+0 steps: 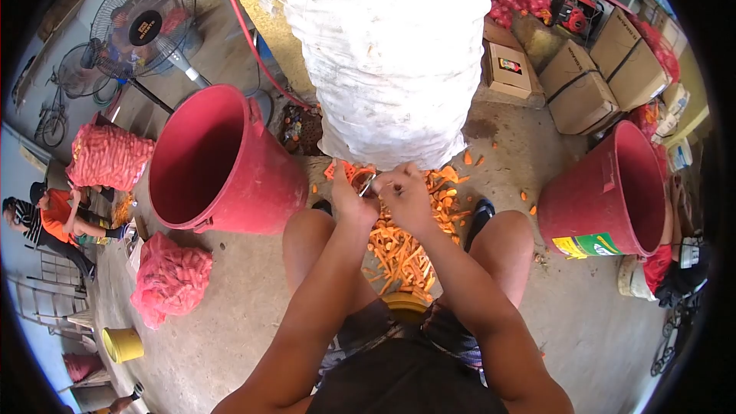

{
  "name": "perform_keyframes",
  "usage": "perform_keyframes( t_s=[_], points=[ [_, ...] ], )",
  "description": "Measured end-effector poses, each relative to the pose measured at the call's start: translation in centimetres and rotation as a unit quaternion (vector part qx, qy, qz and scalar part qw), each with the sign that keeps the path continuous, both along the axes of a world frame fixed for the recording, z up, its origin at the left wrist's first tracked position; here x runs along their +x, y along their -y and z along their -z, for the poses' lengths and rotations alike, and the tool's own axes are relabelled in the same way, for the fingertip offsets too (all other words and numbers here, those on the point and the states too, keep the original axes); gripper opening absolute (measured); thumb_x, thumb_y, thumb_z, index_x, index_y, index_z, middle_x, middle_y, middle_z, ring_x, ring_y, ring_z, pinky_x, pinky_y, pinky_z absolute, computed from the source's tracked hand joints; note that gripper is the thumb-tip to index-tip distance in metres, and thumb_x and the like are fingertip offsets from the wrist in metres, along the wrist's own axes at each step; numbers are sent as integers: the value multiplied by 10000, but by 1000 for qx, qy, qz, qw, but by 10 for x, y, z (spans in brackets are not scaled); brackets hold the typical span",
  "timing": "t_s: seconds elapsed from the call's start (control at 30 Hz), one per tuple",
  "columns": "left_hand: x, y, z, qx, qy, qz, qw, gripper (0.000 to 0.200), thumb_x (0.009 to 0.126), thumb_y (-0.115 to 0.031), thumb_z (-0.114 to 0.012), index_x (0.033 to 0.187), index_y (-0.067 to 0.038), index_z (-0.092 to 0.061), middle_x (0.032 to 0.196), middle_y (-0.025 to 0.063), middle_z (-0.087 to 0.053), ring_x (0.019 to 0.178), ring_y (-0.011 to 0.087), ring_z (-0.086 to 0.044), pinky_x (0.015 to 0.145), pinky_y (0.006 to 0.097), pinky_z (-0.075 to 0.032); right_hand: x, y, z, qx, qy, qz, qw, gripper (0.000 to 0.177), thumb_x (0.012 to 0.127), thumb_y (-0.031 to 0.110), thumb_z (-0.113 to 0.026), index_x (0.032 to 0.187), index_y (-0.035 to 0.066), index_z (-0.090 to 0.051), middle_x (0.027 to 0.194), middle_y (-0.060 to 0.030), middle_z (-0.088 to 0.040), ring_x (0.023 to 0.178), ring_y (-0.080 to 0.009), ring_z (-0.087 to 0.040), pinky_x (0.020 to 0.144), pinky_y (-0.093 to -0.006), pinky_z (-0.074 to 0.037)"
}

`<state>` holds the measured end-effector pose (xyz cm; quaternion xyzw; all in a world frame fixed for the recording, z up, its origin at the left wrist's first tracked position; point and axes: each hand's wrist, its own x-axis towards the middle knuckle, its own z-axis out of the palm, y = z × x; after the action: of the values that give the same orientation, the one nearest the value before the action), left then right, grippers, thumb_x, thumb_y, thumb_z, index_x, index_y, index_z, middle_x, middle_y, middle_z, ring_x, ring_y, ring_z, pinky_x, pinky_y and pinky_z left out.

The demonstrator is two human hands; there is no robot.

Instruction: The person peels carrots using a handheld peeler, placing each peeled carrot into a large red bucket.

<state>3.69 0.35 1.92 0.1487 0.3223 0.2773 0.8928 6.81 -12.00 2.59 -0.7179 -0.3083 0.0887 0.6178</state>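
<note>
In front of the white woven sack point(391, 61), my two hands are close together over the floor. My left hand point(354, 201) is closed, and a short shiny metal piece point(366, 186) shows at its fingertips. Beyond those fingers are bright orange-red bits point(349, 171). Close beside it, my right hand point(405, 198) has its fingers curled in, facing the metal piece. I cannot tell what each hand grips. Below them, a heap of orange carrot-like pieces point(402, 257) lies between my feet, partly hidden by my right hand and forearm.
A large red tub point(268, 176) stands at my left, another red tub point(575, 203) at my right. Behind the left one is a pedestal fan point(144, 27). A pink mesh bag point(172, 280) lies on the floor. Cardboard boxes point(579, 88) sit at back right. People point(57, 215) sit far left.
</note>
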Motion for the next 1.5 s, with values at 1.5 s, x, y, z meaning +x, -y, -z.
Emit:
perform_keyframes(
  t_s=[1.5],
  points=[
    [100, 13, -160, 948, -193, 166, 191, 251, 730, -187, -808, 923, -71, -698, 979, 89, -669, 998, 303, -669, 837, 433, -569, 98, 104, -117, 232, -418, 32, 878, 412, 1085, 258, -626, 1405, 8, -552, 1004, -142, -734, 541, -115, -567, 473, -253, -420]
  ],
)
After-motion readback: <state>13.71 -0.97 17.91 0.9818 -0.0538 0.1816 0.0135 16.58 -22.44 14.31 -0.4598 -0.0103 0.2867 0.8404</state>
